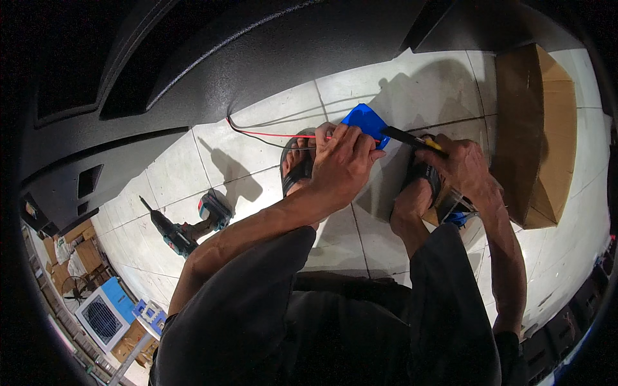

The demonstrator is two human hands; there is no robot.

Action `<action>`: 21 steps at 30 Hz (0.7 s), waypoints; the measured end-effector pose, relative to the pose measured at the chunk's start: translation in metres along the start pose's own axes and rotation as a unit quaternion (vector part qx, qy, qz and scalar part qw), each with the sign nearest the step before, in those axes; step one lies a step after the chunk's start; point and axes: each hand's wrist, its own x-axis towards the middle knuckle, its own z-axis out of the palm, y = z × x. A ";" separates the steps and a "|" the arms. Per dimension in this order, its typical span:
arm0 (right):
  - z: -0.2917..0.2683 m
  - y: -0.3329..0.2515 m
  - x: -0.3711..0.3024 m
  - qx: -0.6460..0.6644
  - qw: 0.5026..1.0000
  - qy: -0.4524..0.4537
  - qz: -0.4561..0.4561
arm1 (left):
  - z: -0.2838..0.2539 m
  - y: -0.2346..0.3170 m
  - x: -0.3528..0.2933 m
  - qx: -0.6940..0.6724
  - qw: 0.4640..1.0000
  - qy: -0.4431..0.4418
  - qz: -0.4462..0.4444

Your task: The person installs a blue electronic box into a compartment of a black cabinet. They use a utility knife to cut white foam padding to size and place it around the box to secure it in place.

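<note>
Blue pack [365, 117] at far middle, gripped in left hand [346, 154], right hand [459, 165] wrapped round black-yellow cutter [408, 137] to its right; probably light, smooth, firmish, best held by edges, clear of thin red wire [277, 134].

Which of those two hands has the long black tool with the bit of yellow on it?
The right hand: its fingers are closed around the black tool, whereas the left hand holds the blue piece.
</note>
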 end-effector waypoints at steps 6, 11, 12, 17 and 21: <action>0.017 -0.018 -0.011 0.084 0.993 0.019 0.077 | -0.005 0.000 0.004 0.001 1.000 0.003 -0.003; 0.018 -0.017 -0.016 0.110 0.990 0.025 0.080 | -0.003 0.002 0.003 -0.002 1.000 0.001 -0.006; 0.018 -0.017 -0.017 0.110 0.991 0.034 0.072 | -0.003 0.002 0.003 -0.001 1.000 -0.004 -0.008; 0.021 -0.018 -0.017 0.128 0.986 0.041 0.094 | -0.009 0.004 0.003 -0.013 0.999 -0.017 -0.033; 0.021 -0.024 -0.020 0.229 0.952 0.059 0.197 | -0.014 0.011 0.009 -0.009 0.998 0.000 -0.059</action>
